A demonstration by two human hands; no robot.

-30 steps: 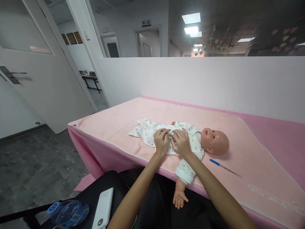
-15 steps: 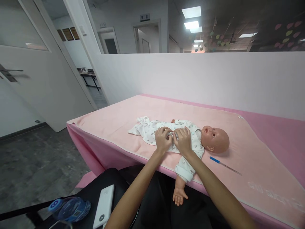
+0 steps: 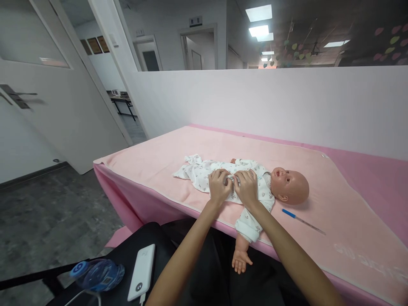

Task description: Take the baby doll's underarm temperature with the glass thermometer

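Observation:
A baby doll (image 3: 292,187) lies face up on a pink blanket, its head to the right. It wears a white patterned romper (image 3: 202,170) whose legs trail flat to the left. Over the doll's belly my left hand (image 3: 219,186) pinches the romper's cloth with bent fingers. Close on its right, my right hand (image 3: 245,186) grips the same front cloth, thumbs nearly meeting. Small fasteners, if any, are hidden under the fingers. The doll's near arm (image 3: 241,250) hangs over the table edge, palm up.
On the pink blanket (image 3: 318,178) a thin stick with a blue handle (image 3: 288,213) lies near the doll's head. A black chair (image 3: 127,255) at the lower left bears a water bottle (image 3: 102,274) and a white power bank (image 3: 142,272). A white partition (image 3: 255,106) stands behind.
The view has shifted slightly. My hands stay at the same spot on the romper, with only small finger movements; the doll lies as before.

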